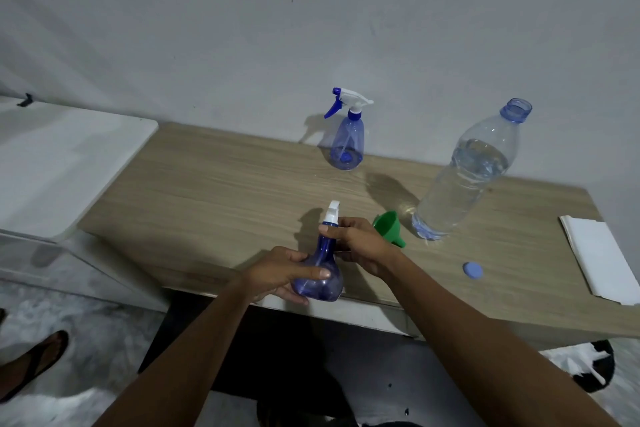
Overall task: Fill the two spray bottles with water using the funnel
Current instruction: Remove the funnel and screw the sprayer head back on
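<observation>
A blue see-through spray bottle [320,282] with a white spray head stands at the table's front edge. My left hand [277,276] wraps its round body. My right hand [356,243] grips its neck just under the spray head. A second blue spray bottle [347,139] with a white and blue trigger head stands upright near the wall. The green funnel [389,227] lies on its side just right of my right hand. A large clear water bottle [465,177], uncapped and mostly full, stands to the right. Its blue cap [472,269] lies on the table.
The wooden table [225,184] runs along a grey wall. Folded white paper [599,260] lies at the table's right end. A white surface [62,163] adjoins the table on the left. A foot in a sandal [34,362] is on the floor at lower left.
</observation>
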A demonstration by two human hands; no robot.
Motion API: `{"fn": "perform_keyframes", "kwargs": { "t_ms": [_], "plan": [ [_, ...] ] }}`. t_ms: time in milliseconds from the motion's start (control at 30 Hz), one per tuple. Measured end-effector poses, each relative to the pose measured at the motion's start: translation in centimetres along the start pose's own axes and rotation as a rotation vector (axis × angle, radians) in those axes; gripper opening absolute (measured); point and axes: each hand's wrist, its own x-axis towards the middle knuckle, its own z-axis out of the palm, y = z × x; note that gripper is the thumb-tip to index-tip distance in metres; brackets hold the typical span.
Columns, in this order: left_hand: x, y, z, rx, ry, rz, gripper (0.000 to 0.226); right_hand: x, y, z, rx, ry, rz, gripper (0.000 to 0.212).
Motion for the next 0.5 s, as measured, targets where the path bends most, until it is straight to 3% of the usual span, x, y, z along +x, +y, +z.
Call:
{"fn": "perform_keyframes", "kwargs": {
  "t_ms": [500],
  "plan": [
    [0.35,-0.62,0.15,0.057,0.033,0.001,0.060,0.22,0.75,-0.22,0.046,-0.041,-0.015,0.021]
  ]
}}
